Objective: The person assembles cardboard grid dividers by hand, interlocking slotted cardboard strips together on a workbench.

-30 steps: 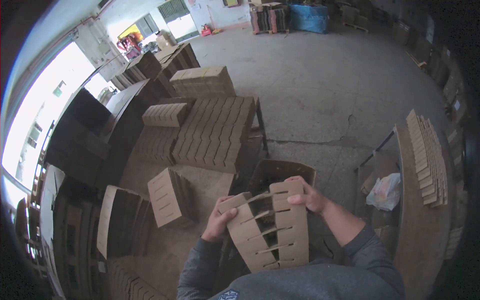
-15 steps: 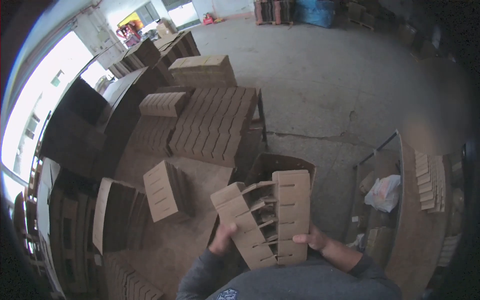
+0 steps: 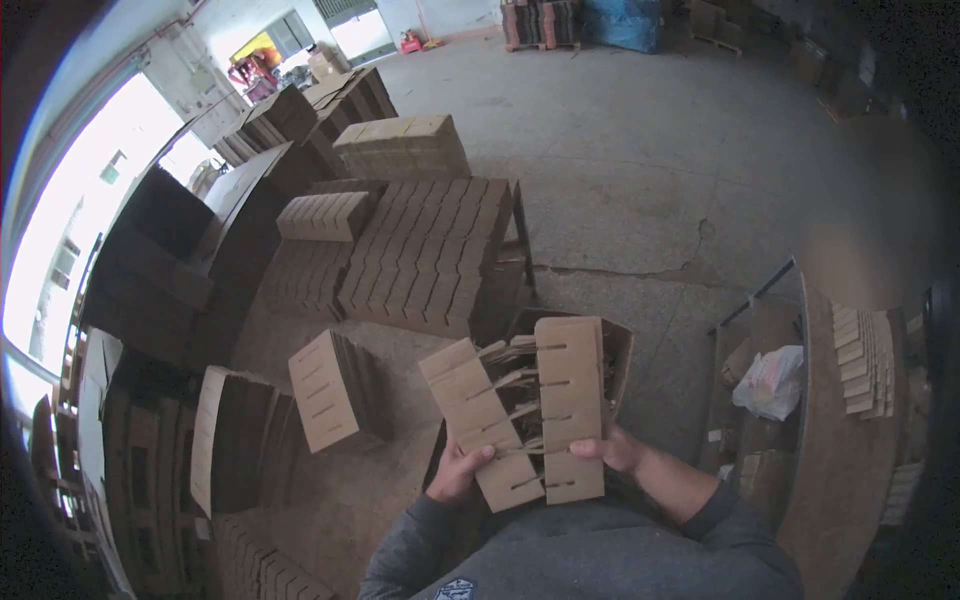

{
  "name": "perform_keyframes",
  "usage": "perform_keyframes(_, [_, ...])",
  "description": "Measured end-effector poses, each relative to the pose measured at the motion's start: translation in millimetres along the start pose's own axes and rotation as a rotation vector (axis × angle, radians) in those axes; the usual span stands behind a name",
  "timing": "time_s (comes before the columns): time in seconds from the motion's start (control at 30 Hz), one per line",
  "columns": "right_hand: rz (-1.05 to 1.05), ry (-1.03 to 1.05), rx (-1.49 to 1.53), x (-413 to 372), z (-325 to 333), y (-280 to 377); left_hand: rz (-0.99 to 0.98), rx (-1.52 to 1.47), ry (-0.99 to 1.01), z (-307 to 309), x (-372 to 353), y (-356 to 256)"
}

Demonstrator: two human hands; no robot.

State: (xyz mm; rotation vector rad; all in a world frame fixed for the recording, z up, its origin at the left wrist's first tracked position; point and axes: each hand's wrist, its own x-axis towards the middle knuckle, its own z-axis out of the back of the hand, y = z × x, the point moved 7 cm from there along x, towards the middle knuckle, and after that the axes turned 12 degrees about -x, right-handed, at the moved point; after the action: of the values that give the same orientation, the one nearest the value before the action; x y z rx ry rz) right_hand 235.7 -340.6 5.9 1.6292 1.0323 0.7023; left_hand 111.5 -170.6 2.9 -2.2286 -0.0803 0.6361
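Observation:
My left hand (image 3: pixel 462 472) grips a slotted cardboard strip (image 3: pixel 480 415), thumb across its front face. My right hand (image 3: pixel 612 448) holds another slotted cardboard strip (image 3: pixel 570 405), which stands nearly upright with its thumb on the front. The two strips lean together at the bottom and spread apart at the top. Between them, several torn-looking cardboard bits (image 3: pixel 512 385) bridge the gap. Fingers behind the strips are hidden. Behind the strips is an open cardboard box (image 3: pixel 618 350), partly covered.
To the left, a table (image 3: pixel 400 365) carries a stack of slotted cardboard (image 3: pixel 325 390), rows of stacked cardboard (image 3: pixel 425 255) and a taped bundle (image 3: pixel 400 145). At right, a bench (image 3: pixel 825 480) has a fanned pile of strips (image 3: pixel 860 365), with a white plastic bag (image 3: pixel 770 382) beside it.
Both strips have shifted slightly up and away from my body, and the right one a little to the left. My left thumb now lies farther across its strip.

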Motion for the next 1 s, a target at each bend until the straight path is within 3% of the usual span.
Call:
perform_keyframes(0.2, [-0.133,0.004,0.005,14.0,14.9,-10.6,0.075,0.001,0.053,20.3,28.4,6.3])
perform_keyframes(0.4, [-0.077,0.023,0.020,16.9,25.3,-4.6,0.054,0.058,0.052,42.0,36.1,11.1])
perform_keyframes(0.53, [-0.081,0.054,0.073,14.9,44.1,-38.2,0.079,0.007,0.077,44.2,39.4,9.6])
perform_keyframes(0.6, [-0.172,-0.129,-0.126,12.1,79.7,-60.6,0.054,0.162,-0.057,21.3,32.1,-21.3])
perform_keyframes(0.7, [-0.293,-0.199,-0.117,4.8,93.0,-31.7,0.062,0.195,-0.140,45.0,35.4,-28.8])
perform_keyframes(0.87, [-0.422,-0.415,-0.139,-2.0,142.2,-81.7,0.012,-0.006,-0.075,43.2,50.2,-16.9])
perform_keyframes(1.0, [-0.450,-0.383,-0.028,10.2,130.1,-96.5,-0.139,-0.139,0.031,51.8,24.6,-33.1])
